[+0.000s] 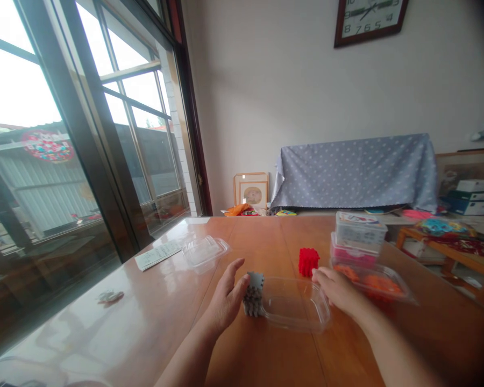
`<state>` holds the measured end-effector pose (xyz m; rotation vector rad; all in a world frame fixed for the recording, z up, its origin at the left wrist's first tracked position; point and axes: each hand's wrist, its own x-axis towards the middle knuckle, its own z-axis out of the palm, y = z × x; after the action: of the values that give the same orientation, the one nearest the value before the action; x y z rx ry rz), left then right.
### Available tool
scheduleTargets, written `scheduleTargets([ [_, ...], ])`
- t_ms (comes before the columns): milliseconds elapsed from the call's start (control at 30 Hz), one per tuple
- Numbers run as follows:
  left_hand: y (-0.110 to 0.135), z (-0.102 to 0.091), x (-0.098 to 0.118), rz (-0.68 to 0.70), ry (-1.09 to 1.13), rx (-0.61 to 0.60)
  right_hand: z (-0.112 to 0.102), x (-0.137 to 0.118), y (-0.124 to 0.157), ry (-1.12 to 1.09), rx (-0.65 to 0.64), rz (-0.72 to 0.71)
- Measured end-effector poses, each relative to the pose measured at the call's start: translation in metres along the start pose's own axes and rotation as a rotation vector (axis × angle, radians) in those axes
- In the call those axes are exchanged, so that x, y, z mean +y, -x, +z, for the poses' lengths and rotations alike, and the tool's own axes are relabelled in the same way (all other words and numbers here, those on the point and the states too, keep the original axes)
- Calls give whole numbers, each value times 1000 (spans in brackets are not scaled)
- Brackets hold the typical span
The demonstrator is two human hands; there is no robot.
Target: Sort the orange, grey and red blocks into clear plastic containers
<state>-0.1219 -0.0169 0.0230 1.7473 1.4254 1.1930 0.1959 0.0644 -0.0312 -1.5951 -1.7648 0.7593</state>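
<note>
My left hand point(227, 297) is beside a stack of grey tiles with notched edges point(254, 295). Its index finger and thumb are apart, and the thumb seems to touch the top left of the stack. Directly right of the tiles is a clear plastic container point(294, 321), see-through and with nothing visible in it. Around its right end the fingers of my right hand point(334, 285) are bent, apparently gripping the rim; the fingertips are partly hidden. A stack of red notched pieces point(308, 262) stands just beyond my right thumb.
At the right, a clear container of orange pieces point(381, 283) sits before stacked lidded boxes point(361, 235). Another clear container point(205, 251) and a printed sheet point(159, 255) lie at the far left of the wooden table point(157, 312). A small plastic packet point(110, 297) is nearer.
</note>
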Motion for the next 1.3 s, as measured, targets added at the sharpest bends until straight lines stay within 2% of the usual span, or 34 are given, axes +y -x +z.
scheduleTargets([
  [200, -5, -18, 7, 54, -107, -47, 7, 6, -9, -56, 42, 79],
  [367, -14, -36, 16, 131, -253, -198, 13, 9, -11, -135, 6, 134],
  [667, -37, -33, 22, 235, -402, -364, 13, 4, -12, -187, -17, 183],
  [967, -41, -33, 28, 221, -488, -392, 14, 7, -14, -187, -24, 168],
  [1133, -39, -35, 33, 250, -463, -337, 14, 7, -14, -213, -25, 159],
  [1233, -36, -27, 44, 318, -448, -274, 13, 6, -13, -203, -14, 162],
  [1300, -32, -14, 56, 373, -450, -250, 12, 5, -12, -205, -14, 160],
])
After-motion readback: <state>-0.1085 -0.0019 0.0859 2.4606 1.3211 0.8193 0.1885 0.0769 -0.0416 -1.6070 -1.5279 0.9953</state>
